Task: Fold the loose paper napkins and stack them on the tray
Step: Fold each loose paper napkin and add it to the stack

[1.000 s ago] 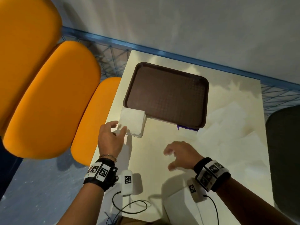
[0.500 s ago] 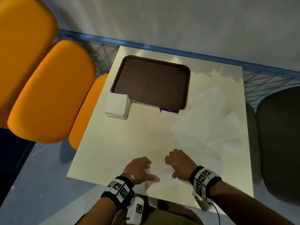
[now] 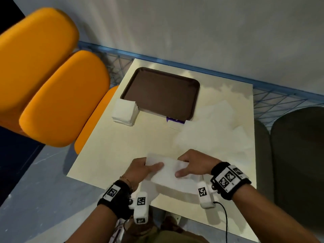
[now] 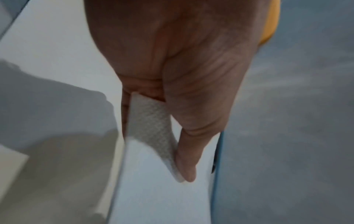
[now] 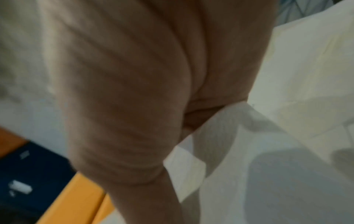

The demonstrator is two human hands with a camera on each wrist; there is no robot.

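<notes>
- Napkin [image 3: 168, 174] sits between both hands at the near edge of the table [image 3: 108, 155], one white sheet stretched from side to side.
- My left hand [image 3: 140, 170] has its end: on the left wrist view the thumb [image 4: 188, 159] lies along the top of the sheet [image 4: 153, 121] and the fingers [image 4: 124, 109] are tucked beneath, pinching the paper.
- My right hand [image 3: 194, 165] takes the other end, thumb on top and the fingers curled over the far edge; the right wrist view is blurred, so I can only say the paper [image 5: 214, 133] seems pinched under the palm [image 5: 134, 91].
- I see the brown tray [image 3: 128, 85] at the far left of the table, with nothing on it.
- I see a stack of folded napkins [image 3: 124, 111] on the table, just beside the tray's near left corner and touching its rim.
- Loose napkins [image 3: 215, 130] are spread flat over the right half of the table, overlapping, well apart from the stack.
- Something small, purple and white [image 3: 175, 121], pokes out from under the tray's near edge; I cannot tell what it is.
- Orange seat cushions [image 3: 61, 95] line the table's left side, dark grey ones [image 3: 298, 155] the right.
</notes>
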